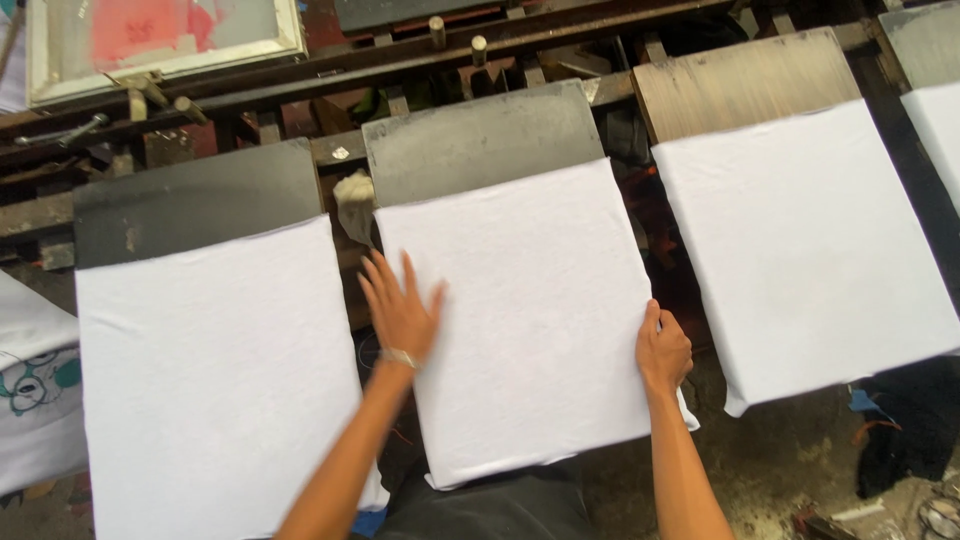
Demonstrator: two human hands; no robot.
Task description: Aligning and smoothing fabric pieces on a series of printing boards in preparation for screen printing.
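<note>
A white cloth lies spread over the middle dark board. My left hand rests flat on the cloth's left edge, fingers spread apart. My right hand grips the cloth's right edge, fingers curled over the board's side. A thin band sits on my left wrist.
More boards covered with white cloth stand to the left and right. A printed white cloth shows at the far left. A framed screen with red ink lies at the back left. A crumpled rag sits between boards. Dark cloth lies at the lower right.
</note>
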